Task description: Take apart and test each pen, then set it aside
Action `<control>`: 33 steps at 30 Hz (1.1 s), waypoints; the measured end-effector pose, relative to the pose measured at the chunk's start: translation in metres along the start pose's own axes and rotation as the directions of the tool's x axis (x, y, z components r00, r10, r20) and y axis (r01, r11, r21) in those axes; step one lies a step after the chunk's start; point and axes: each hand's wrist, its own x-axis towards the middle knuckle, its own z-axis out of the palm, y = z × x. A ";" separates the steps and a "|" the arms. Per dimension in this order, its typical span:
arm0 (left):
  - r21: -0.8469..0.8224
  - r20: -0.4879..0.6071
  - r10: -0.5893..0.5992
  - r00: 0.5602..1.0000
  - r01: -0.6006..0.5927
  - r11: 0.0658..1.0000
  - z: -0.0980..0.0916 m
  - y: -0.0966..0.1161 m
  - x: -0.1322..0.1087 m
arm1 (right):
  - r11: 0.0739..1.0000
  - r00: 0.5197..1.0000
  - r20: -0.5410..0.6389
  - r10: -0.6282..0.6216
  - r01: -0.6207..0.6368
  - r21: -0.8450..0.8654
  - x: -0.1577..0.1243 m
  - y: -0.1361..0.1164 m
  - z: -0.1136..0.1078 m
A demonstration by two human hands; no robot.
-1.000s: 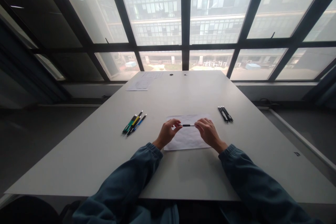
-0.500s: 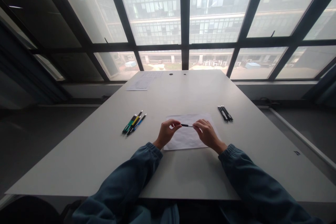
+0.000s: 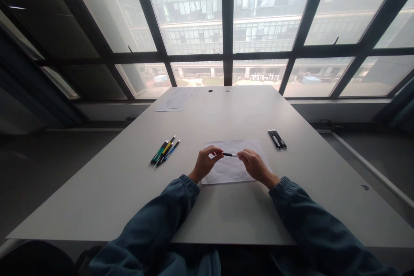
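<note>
Both my hands hold one black pen (image 3: pixel 230 154) level above a crumpled white sheet of paper (image 3: pixel 231 170) on the grey table (image 3: pixel 129 189). My left hand (image 3: pixel 204 164) pinches the pen's left end with curled fingers. My right hand (image 3: pixel 254 164) grips its right end, fingers closed round it. Only the pen's short middle part shows between the two hands.
Several coloured pens (image 3: pixel 164 151) lie in a bunch to the left of the paper. Three black pens (image 3: pixel 277 139) lie to its right. Printed sheets (image 3: pixel 176 100) rest at the table's far edge, below large windows.
My right hand has slid a little to the left along the pen, so less of the pen shows between the hands. My left hand has stayed in place.
</note>
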 end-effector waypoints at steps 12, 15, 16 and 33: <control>0.123 0.074 -0.100 0.992 0.090 0.988 -0.004 -0.006 0.002 | 0.999 0.999 -0.020 0.044 -0.043 0.017 0.000 -0.003 -0.001; 0.143 0.064 -0.099 0.993 0.089 0.986 -0.004 -0.004 0.002 | 0.999 0.999 -0.015 0.035 -0.035 0.009 0.000 -0.003 -0.001; 0.141 0.058 -0.095 0.994 0.086 0.986 -0.003 -0.003 0.002 | 0.999 0.999 -0.013 0.033 -0.033 0.006 0.000 -0.003 0.000; 0.104 0.085 -0.096 0.992 0.087 0.991 -0.002 -0.001 0.001 | 0.999 0.999 -0.015 0.036 -0.036 0.003 0.001 -0.004 -0.004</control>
